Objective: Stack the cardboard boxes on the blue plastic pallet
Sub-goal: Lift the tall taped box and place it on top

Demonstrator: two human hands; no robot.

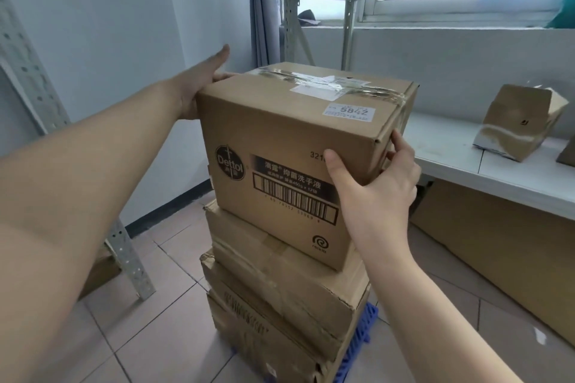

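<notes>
Left hand (pixel 199 93) flat against far corner, right hand (pixel 373 177) clasping near corner of top box (pixel 289 146), perched skewed on stack (pixel 280 298) over pallet (pixel 361 336). Overhanging; likely to slide off once released.

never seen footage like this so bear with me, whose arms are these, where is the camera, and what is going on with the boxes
The single picture comes from a camera worn on a person's head, looking forward and down, so the two bare arms are the wearer's own. The left hand presses the far left side of a brown cardboard box with black Dettol print and a barcode. The right hand grips its near right corner. That box sits atop a stack of worn brown cardboard boxes, which stands on a blue plastic pallet on the tiled floor. To the right, a dented cardboard box lies tilted on a white shelf.
</notes>
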